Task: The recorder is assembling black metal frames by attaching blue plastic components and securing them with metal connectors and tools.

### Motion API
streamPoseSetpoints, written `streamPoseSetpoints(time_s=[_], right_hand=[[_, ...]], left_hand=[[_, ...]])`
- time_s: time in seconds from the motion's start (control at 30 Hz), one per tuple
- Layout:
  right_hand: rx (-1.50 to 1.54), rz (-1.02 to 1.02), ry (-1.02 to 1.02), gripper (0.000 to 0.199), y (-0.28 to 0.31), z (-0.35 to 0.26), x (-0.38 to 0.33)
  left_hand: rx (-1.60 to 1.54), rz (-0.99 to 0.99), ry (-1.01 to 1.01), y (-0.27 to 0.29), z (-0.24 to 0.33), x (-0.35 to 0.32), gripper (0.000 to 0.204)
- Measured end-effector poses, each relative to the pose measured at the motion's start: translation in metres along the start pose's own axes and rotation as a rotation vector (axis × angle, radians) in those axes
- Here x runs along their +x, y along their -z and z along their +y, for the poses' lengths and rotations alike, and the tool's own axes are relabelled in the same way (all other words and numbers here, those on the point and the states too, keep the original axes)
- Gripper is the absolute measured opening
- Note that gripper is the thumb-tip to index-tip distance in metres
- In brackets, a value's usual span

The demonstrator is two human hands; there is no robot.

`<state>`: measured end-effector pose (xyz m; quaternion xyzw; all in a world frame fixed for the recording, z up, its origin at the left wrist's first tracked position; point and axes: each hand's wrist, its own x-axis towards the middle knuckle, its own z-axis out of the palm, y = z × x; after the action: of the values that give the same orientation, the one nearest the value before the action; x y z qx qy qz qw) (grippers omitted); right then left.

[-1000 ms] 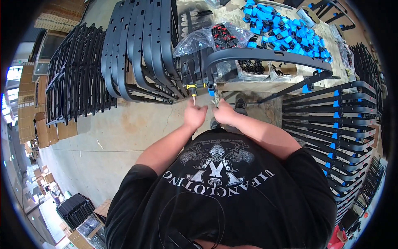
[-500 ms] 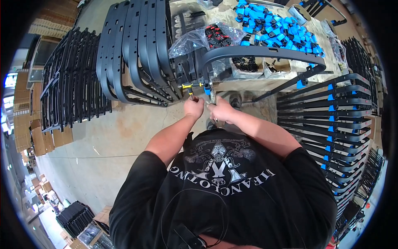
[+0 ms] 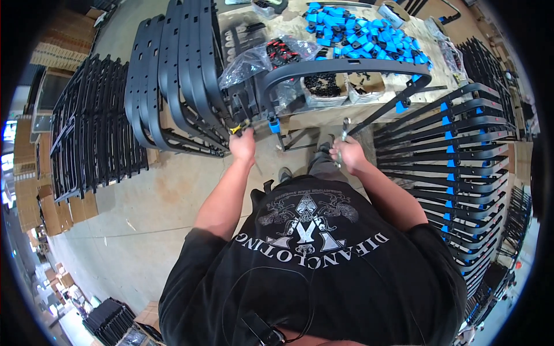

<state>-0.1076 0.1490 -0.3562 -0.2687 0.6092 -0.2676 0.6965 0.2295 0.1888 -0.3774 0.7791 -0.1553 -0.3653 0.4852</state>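
Note:
My left hand [image 3: 243, 147] is closed around a T-shaped hand tool with yellow and black parts [image 3: 236, 129], mostly covered by my fingers. It is beside the near ends of the stacked dark frames. In my closed right hand [image 3: 351, 155] is a silver wrench [image 3: 345, 128], held upright with its head above the fingers. Between and beyond my hands, a dark curved metal frame [image 3: 340, 66] stands at the table edge. A blue bracket [image 3: 274, 125] sits on its left leg and another blue bracket [image 3: 402, 106] on its right leg. Neither hand touches this frame.
Dark frames [image 3: 173, 75] lean in a row at the left. More frames with blue brackets [image 3: 456, 164] are stacked at the right. On the table [image 3: 430, 92] are a heap of blue parts [image 3: 369, 37], a plastic bag [image 3: 245, 69] and a box of black hardware [image 3: 324, 86].
Both hands have drawn apart from the left leg of the frame. My left hand moved left with the T-shaped tool, my right hand moved right with the wrench.

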Motion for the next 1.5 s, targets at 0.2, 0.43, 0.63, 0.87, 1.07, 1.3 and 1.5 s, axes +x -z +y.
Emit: streamPoseSetpoints(time_s=[0.2, 0.43, 0.63, 0.87, 1.07, 1.3, 1.5], right_hand=[[-0.288, 0.184, 0.173, 0.039, 0.074, -0.006, -0.017], [-0.086, -0.275, 0.178, 0.068, 0.085, -0.09, -0.041], [0.253, -0.246, 0.271, 0.044, 0.16, -0.132, 0.006], [-0.079, -0.282, 0.541, 0.041, 0.253, -0.139, 0.02], [-0.577, -0.066, 0.337, 0.036, 0.316, -0.177, 0.018], [-0.121, 0.152, 0.587, 0.031, 0.328, -0.167, 0.068], [0.026, 0.187, 0.537, 0.03, 0.322, -0.172, 0.094]], left_hand=[[0.366, -0.303, -0.468, 0.014, 0.014, -0.092, 0.027], [0.195, -0.771, -0.328, -0.156, 0.104, -0.168, 0.019], [0.462, -0.818, -0.808, -0.288, 0.129, -0.236, 0.023], [0.121, -0.904, -0.125, -0.386, 0.102, -0.231, 0.026], [0.37, -0.662, -0.259, -0.415, 0.102, -0.234, 0.026], [0.237, -0.738, 0.031, -0.435, 0.112, -0.238, 0.056], [0.15, -0.751, 0.103, -0.438, 0.121, -0.25, 0.068]])
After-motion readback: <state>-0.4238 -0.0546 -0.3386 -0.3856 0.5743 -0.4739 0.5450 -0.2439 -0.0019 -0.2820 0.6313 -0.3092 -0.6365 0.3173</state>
